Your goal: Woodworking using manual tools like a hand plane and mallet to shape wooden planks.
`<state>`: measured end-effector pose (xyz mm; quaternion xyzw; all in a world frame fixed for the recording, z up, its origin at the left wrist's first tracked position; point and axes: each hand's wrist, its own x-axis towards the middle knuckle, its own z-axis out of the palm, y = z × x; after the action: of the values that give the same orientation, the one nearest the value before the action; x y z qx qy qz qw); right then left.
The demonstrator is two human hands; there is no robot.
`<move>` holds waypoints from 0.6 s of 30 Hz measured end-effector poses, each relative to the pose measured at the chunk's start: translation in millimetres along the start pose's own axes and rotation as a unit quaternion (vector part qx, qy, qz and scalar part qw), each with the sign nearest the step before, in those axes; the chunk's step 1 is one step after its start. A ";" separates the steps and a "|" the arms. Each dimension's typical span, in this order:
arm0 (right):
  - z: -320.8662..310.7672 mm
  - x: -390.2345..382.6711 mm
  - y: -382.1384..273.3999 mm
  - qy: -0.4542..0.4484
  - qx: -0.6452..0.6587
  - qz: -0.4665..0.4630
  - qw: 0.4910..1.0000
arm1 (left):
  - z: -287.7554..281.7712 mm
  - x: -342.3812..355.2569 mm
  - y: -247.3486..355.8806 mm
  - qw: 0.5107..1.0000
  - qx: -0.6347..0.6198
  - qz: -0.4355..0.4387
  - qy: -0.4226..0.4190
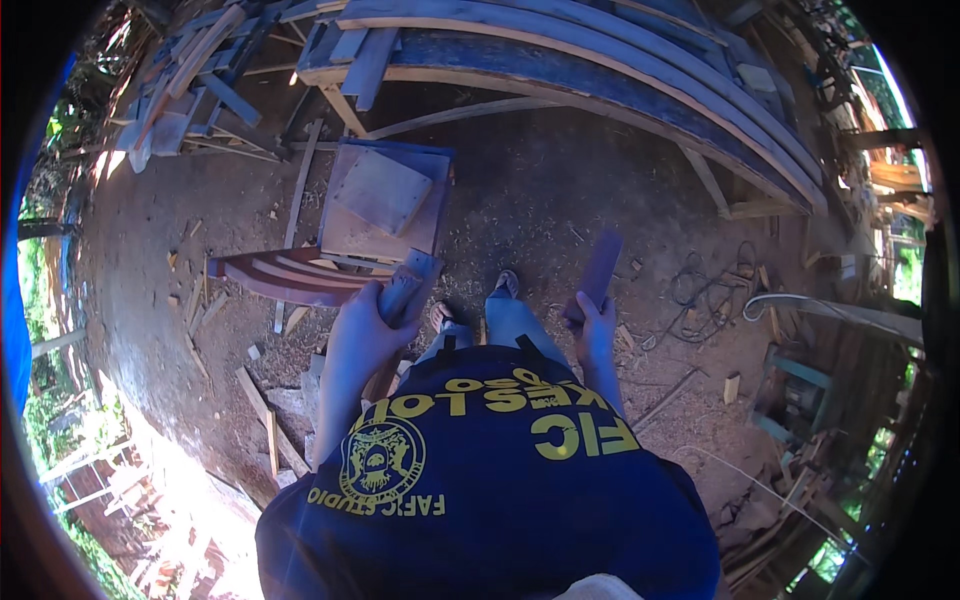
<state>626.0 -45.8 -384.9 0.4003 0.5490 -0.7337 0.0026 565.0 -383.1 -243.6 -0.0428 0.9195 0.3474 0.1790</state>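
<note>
Head view, with the picture's middle as our clock centre: we see a curved, slatted wooden piece (280,290) stretching toward nine o'clock, its slats bowed and its near end a squared block (405,285). Our left hand (362,325) has its fingers wrapped around that block, just off centre at nine. Judging by the look, the piece is stiff and of moderate weight, heavier toward the far end because so much of it overhangs our grip; the block seems the surest hold, the thin slats the more breakable part.

Our right hand (597,325), near three o'clock, pinches the lower end of a flat reddish board (602,262) that points toward two (thumb visible, the other fingertips too hidden to tell). That board looks light and rigid, perhaps a little slick on its faces, so gripping across its edges should suit it.

Further out, a square-topped wooden stand (430,225) sits at eleven, bearing a loose panel (382,190). Beyond lie a bench (560,95) with long planks (590,50) around twelve to one, a lumber heap (205,60) at ten, and tangled cable (700,310) at three.
</note>
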 end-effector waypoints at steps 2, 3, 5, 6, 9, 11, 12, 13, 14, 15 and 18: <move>-10.8 -4.8 1.2 0.051 0.051 0.036 0.997 | 2.6 10.8 8.9 1.000 0.022 0.013 -0.010; -17.9 -4.1 3.9 0.051 0.056 0.031 0.997 | 5.6 16.2 12.2 0.999 0.030 0.013 -0.017; -34.5 2.0 9.5 0.061 0.106 0.043 0.992 | 7.7 22.9 20.2 0.999 0.039 0.012 -0.016; -41.0 7.8 11.4 0.053 0.105 0.040 0.992 | 8.3 25.1 23.9 0.999 0.045 0.006 -0.016; -52.4 18.6 13.2 0.048 0.123 0.041 0.990 | 9.8 24.0 36.8 0.999 0.049 -0.008 -0.006; -50.2 24.3 2.6 0.044 0.122 0.042 0.991 | 10.4 22.2 40.4 0.999 0.047 -0.017 0.007; -47.8 29.7 -0.8 0.029 0.117 0.044 0.992 | 13.4 21.0 38.0 0.998 0.054 -0.017 0.011; -44.7 33.7 -4.6 0.025 0.113 0.044 0.992 | 15.1 20.3 35.0 0.998 0.058 -0.014 0.013; -40.8 38.1 -8.6 0.021 0.109 0.044 0.993 | 13.8 17.8 34.3 0.998 0.052 -0.019 0.023; -35.8 42.2 -12.4 0.011 0.102 0.041 0.994 | 11.3 14.2 34.5 0.998 0.041 -0.045 0.018; -26.3 60.9 -24.0 -0.003 0.077 0.047 0.996 | 11.9 5.5 33.0 0.996 0.023 -0.078 0.039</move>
<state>589.3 11.5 -403.6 0.4227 0.4715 -0.7739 0.0079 556.7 -350.1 -233.3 -0.1241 0.9273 0.3094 0.1703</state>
